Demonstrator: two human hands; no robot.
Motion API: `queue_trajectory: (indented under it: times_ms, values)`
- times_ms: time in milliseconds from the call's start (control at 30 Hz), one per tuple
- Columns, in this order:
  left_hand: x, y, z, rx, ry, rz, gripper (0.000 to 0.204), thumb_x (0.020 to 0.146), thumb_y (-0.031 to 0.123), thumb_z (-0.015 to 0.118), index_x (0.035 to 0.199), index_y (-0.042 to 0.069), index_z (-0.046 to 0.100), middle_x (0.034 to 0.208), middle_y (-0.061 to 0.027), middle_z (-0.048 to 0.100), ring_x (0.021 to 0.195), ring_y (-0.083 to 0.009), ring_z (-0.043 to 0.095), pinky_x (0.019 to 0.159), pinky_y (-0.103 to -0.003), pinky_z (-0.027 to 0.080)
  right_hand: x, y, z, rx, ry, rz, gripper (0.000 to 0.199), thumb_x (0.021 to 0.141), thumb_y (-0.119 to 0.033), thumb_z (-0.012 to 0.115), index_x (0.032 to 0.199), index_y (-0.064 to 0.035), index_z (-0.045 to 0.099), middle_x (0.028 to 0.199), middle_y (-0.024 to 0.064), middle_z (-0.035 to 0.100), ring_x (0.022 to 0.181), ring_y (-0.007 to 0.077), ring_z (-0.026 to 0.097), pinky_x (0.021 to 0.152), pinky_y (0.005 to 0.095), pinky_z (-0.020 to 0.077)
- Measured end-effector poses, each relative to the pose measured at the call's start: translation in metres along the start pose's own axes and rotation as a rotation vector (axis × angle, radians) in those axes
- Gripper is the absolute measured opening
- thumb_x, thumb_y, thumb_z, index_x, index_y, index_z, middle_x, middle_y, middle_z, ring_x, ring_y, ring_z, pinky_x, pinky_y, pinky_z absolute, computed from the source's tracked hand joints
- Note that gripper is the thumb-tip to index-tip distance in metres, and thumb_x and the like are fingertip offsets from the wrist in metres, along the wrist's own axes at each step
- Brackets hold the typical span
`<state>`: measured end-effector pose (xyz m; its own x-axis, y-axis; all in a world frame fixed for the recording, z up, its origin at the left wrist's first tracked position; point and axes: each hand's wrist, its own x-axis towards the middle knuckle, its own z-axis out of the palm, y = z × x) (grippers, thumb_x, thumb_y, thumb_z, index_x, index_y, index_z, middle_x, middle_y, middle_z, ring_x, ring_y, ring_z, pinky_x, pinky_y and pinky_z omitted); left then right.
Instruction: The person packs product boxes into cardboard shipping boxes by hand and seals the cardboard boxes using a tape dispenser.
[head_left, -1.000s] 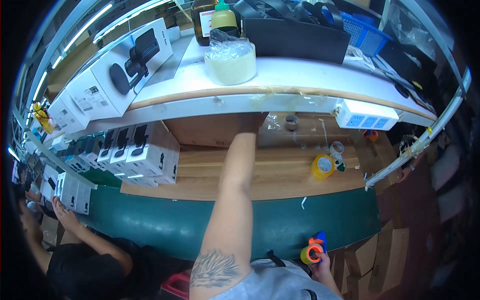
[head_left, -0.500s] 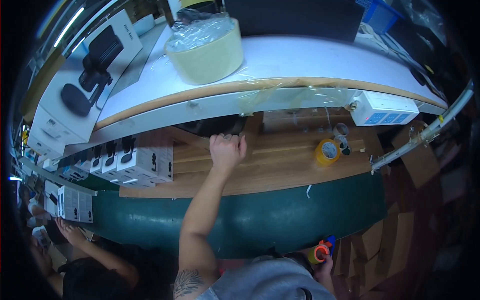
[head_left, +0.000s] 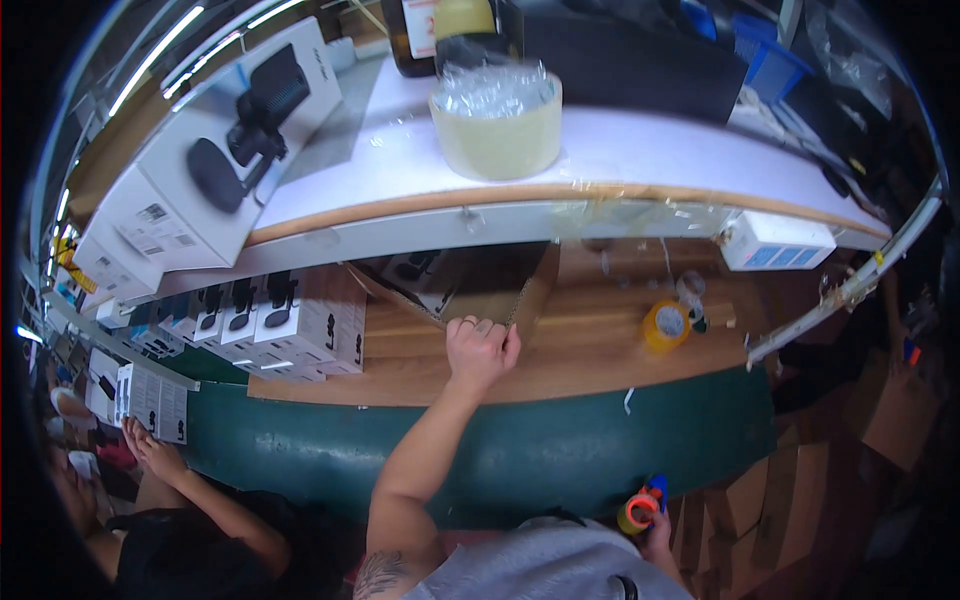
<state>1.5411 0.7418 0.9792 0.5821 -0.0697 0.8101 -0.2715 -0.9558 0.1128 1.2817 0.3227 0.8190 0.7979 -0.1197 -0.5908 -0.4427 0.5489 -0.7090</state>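
The left hand (head_left: 480,350) reaches forward over the wooden desk (head_left: 590,350) and its grip is curled over the near edge of an open brown cardboard box (head_left: 480,285) that sits under the white shelf (head_left: 620,160); the fingers fold over the flap and the knuckles face the camera. The box lies on its side with its mouth toward the person, partly tucked into the shadow below the shelf, so its inside is hard to read.

The right hand (head_left: 655,525) hangs low by the person's body, its grip wrapped around an orange and blue tape dispenser (head_left: 640,508), well apart from the box.

Just left of the box stands a row of small white product boxes (head_left: 270,325), close against its side. To the right on the desk lies a yellow tape roll (head_left: 665,325), near it but not touching. A white power strip (head_left: 775,245) hangs at the shelf's front edge further right. On the shelf above, a large roll of pale tape (head_left: 497,125) sits right over the box, and a big white carton (head_left: 215,160) with a printed picture lies to the left. Another person's hand (head_left: 150,450) rests at the lower left, beside more white boxes.
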Motion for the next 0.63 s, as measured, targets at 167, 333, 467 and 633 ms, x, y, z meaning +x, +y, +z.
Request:
queue_trajectory:
  times_ms: [167,333,467,633]
  values:
    - [-0.019,0.032,-0.042,-0.078,-0.05,-0.001,0.028,0.072,0.017,0.071,0.056,0.014,0.048,0.057,-0.0034,0.046,0.056,-0.0233,0.047,0.06,-0.037,0.033,0.024,-0.011,0.024,-0.103,0.016,0.067,0.059,0.078,-0.001,0.048,0.136,-0.0083,0.05,0.121,0.0083,0.061,0.112,0.0269,0.06,0.097,0.043,0.0496]
    - [-0.024,0.039,-0.03,-0.036,-0.014,-0.027,0.028,0.072,0.017,0.071,0.058,0.014,0.047,0.059,-0.0045,0.045,0.061,-0.0234,0.048,0.062,-0.038,0.034,0.028,-0.008,0.062,-0.08,0.067,0.147,0.063,0.08,-0.001,0.049,0.141,-0.0129,0.046,0.127,0.0068,0.058,0.115,0.0256,0.058,0.097,0.0455,0.0501]
    - [0.029,0.023,0.026,-0.012,-0.078,-0.05,0.02,0.073,0.02,0.07,0.062,0.012,0.056,0.063,-0.0093,0.053,0.065,-0.0275,0.053,0.059,-0.043,0.039,0.023,-0.004,0.066,-0.086,0.037,0.115,0.066,0.079,0.003,0.05,0.143,-0.0124,0.043,0.129,0.0081,0.057,0.115,0.0264,0.058,0.097,0.045,0.0501]
    - [0.054,-0.118,0.05,0.188,-0.034,-0.168,0.042,0.081,0.037,0.067,0.115,0.012,0.066,0.108,-0.0184,0.067,0.101,-0.028,0.064,0.086,-0.047,0.051,0.023,0.0,0.079,-0.081,-0.045,0.09,0.071,0.082,0.008,0.049,0.149,-0.0101,0.036,0.129,0.0095,0.056,0.115,0.0247,0.057,0.099,0.0408,0.0493]
